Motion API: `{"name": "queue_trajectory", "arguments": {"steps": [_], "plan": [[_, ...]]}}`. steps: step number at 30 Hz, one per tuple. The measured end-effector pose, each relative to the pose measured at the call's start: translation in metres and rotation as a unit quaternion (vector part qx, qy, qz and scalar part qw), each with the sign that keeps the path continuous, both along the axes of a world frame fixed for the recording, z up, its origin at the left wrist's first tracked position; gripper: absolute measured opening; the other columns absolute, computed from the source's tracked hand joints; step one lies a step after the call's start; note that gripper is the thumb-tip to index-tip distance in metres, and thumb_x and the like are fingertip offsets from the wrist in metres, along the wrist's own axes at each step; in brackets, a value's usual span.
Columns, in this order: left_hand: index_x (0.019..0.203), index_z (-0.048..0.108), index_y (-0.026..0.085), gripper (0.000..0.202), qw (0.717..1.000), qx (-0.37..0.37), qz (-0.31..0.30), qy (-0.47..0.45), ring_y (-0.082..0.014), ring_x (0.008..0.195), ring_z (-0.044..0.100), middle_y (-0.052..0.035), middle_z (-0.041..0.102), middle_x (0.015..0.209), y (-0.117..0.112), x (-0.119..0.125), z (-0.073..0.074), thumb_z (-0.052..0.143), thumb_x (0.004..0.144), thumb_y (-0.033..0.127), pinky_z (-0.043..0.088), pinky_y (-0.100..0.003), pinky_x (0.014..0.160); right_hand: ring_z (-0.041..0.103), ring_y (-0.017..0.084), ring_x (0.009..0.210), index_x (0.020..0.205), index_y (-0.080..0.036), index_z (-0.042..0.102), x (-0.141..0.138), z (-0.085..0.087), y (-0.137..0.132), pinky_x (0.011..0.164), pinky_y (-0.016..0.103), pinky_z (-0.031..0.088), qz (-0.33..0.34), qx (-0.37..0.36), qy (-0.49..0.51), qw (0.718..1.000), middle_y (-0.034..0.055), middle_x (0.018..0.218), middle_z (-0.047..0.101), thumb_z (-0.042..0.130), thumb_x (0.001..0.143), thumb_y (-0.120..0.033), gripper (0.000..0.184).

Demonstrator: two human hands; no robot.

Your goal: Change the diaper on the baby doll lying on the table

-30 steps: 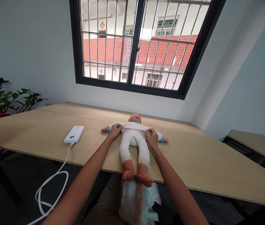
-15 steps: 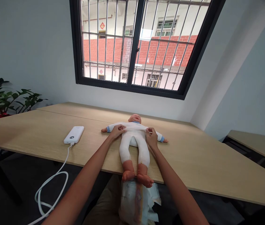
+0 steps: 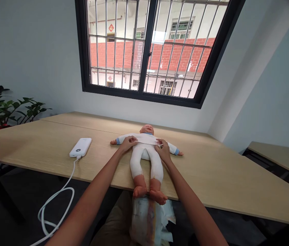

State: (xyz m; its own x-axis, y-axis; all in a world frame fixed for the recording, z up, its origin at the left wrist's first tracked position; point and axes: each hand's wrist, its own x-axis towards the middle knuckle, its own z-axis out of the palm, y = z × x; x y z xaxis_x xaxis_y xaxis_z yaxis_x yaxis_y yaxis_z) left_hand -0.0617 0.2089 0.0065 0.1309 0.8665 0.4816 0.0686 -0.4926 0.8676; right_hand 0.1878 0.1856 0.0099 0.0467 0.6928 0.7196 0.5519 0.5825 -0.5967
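**Q:** Where was the baby doll (image 3: 146, 129)?

**A:** Centre frame, on its back on a pale wooden table (image 3: 218, 174), its bare feet (image 3: 146, 194) at the near edge.

**Q:** What was on it, and what was not?

**A:** A white one-piece suit (image 3: 139, 164) covered body and legs, a flap (image 3: 144, 138) lying across the chest, no fastening visible. A disposable diaper (image 3: 146, 223) lay off the doll, bottom centre, below the table's edge.

**Q:** And the hands?

**A:** The right hand (image 3: 163, 152) pinched narrowly at the flap's end; the left hand (image 3: 128, 144) lay across its other end, grip unclear.

**Q:** Room to move?

**A:** Plenty of tabletop lay to the right. A power bank (image 3: 80, 147) sat well apart at left.
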Motion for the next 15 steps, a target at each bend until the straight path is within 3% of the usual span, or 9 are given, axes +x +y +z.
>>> {"name": "queue_trajectory", "arguments": {"steps": [3,8,15], "plan": [[0.079,0.071,0.016,0.029,0.999,0.017,0.01,0.034,-0.0152,0.072,0.051,-0.002,0.061,0.076,0.001,0.001,-0.001,0.076,0.063,0.04,0.039,-0.027,0.068,0.056,0.024,0.098,0.093,-0.02,0.066,-0.001,0.001,-0.002,0.087,0.038,0.043,0.027,-0.002,-0.026,0.999,0.0075,0.101,0.068,0.054,0.07,-0.023,0.027],[0.074,0.069,0.016,0.027,1.0,0.002,-0.007,0.01,-0.017,0.074,0.055,-0.0045,0.065,0.079,0.001,0.002,0.0,0.076,0.063,0.04,0.041,-0.028,0.07,0.057,0.023,0.086,0.078,-0.021,0.066,-0.004,0.007,-0.008,0.083,0.038,0.043,0.037,-0.013,-0.019,0.999,0.0069,0.087,0.07,0.056,0.073,-0.031,0.015],[0.074,0.069,0.015,0.028,0.999,-0.024,-0.034,-0.028,-0.0152,0.073,0.055,-0.0028,0.064,0.076,-0.005,0.002,0.0,0.078,0.063,0.039,0.041,-0.026,0.068,0.058,0.021,0.081,0.077,-0.02,0.065,-0.007,0.011,-0.015,0.079,0.035,0.043,0.045,-0.016,0.0,0.999,0.0053,0.082,0.068,0.06,0.073,-0.034,0.016]]}}
